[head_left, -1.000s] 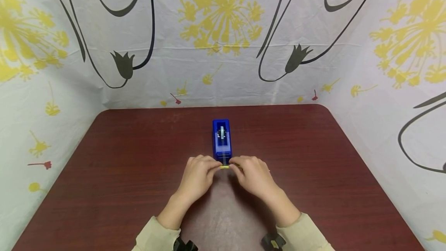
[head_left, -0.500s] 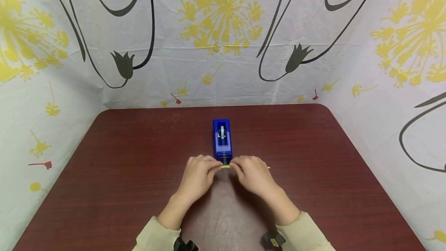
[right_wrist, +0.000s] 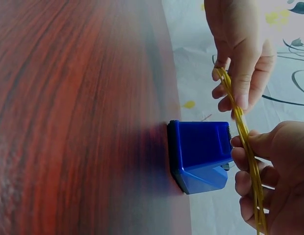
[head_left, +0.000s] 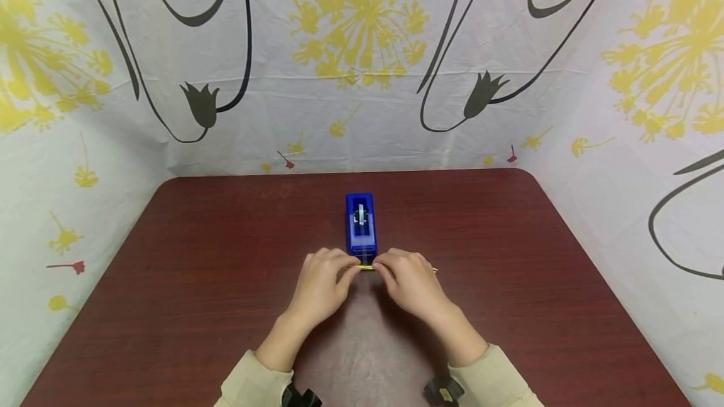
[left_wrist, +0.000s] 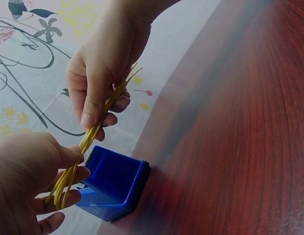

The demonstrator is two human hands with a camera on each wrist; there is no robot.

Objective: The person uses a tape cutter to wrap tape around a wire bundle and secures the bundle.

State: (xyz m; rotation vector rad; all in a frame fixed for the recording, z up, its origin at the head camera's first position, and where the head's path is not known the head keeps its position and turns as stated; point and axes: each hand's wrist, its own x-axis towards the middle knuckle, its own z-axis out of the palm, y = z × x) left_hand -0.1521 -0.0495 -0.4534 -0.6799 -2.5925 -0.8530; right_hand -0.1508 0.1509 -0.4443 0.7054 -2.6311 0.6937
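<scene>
A bundle of thin yellow strands (head_left: pixel 366 267) is stretched level between both hands, just in front of a blue tape dispenser (head_left: pixel 362 245). My left hand (head_left: pixel 321 282) pinches it near one end with thumb and fingers; loose ends poke out past those fingers in the left wrist view. From the other side, my right hand (head_left: pixel 411 282) pinches the same strands (right_wrist: pixel 246 142), whose tail runs back under the palm. Only a short middle stretch shows between the hands. The toothed cutting edge of the dispenser (left_wrist: pixel 117 171) is close by; whether tape touches the strands is unclear.
A roll of clear tape (head_left: pixel 361 213) sits in the dispenser. The dark red wooden table (head_left: pixel 237 237) has rounded far corners. Patterned white cloth (head_left: pixel 390 124) hangs behind and along both sides.
Both hands have shifted slightly forward with the strands, closer to the dispenser. The clear strip visible earlier between cutter and strands now shows less. The dispenser stays practically in place.
</scene>
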